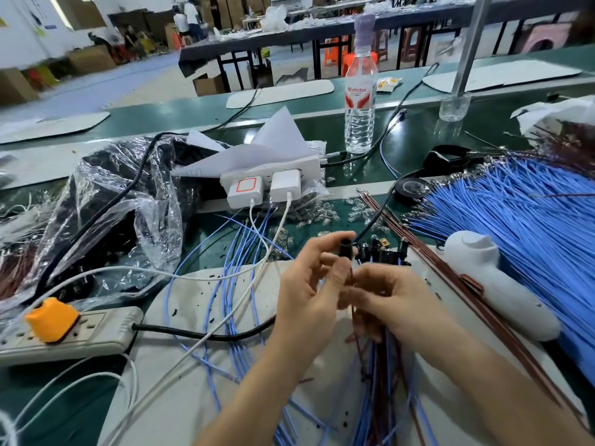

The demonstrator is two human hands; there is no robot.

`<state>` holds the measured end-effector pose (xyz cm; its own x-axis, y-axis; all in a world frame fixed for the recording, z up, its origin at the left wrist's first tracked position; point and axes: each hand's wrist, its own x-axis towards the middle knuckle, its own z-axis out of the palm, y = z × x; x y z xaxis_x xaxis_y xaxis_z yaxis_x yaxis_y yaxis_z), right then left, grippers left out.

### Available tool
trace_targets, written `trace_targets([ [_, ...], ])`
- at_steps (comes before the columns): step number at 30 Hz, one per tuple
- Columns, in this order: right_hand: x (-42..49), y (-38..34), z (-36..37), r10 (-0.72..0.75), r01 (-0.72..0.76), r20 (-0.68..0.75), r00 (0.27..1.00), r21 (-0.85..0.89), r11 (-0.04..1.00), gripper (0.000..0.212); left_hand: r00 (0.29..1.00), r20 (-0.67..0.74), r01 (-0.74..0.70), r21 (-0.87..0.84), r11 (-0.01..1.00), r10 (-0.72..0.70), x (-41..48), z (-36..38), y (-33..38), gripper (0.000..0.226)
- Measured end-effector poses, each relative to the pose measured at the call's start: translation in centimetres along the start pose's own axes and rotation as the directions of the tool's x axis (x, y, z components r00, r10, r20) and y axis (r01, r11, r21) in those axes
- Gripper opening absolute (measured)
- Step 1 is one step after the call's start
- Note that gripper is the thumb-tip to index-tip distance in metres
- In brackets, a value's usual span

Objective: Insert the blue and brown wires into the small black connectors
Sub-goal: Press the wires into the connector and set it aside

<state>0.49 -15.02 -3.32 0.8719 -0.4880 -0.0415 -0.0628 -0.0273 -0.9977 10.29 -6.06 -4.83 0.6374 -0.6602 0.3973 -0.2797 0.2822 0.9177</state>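
R hand [394, 300] pinches wire [351, 274]; L hand [307, 286] grips connector [346, 246].

Plastic nearly everywhere here.
Smooth matt insulation on the blue wires [521, 226]; plastic bag [151, 220] clear, crinkled, glossy; water bottle [360, 117] ribbed clear plastic; paper sheets [280, 136] dull white; power strip [96, 336] grey, scuffed plastic.
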Motion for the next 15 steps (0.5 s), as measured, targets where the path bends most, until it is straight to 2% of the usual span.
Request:
trace_targets([
  [2, 0.2, 0.0, -0.2, -0.128, 0.135, -0.146, 0.981, 0.043, 0.990, 0.006, 0.998, 0.037, -0.056, 0.062, 0.996, 0.054, -0.4, 0.5, 0.0, 0.025],
  [4, 0.3, 0.2, -0.4, -0.229, 0.236, -0.226, 0.947, 0.002, 0.972, 0.006, 0.992, 0.049, -0.120, 0.134, 0.984, 0.115, -0.6, 0.8, 0.2, 0.024],
  [6, 0.3, 0.8, -0.4, -0.296, 0.283, -0.265, 0.918, -0.086, 0.955, 0.020, 0.986, 0.053, -0.164, 0.171, 0.972, 0.157, -0.7, 0.8, 0.2, 0.020],
  [11, 0.4, 1.5, -0.6, -0.384, 0.326, -0.235, 0.893, -0.253, 0.911, 0.040, 0.975, 0.063, -0.221, 0.155, 0.963, 0.213, -0.5, 0.8, 0.0, 0.019],
  [15, 0.4, 1.4, -0.4, -0.431, 0.361, -0.213, 0.877, -0.300, 0.883, 0.024, 0.971, 0.059, -0.239, 0.163, 0.957, 0.232, -0.5, 0.8, -0.1, 0.022],
])
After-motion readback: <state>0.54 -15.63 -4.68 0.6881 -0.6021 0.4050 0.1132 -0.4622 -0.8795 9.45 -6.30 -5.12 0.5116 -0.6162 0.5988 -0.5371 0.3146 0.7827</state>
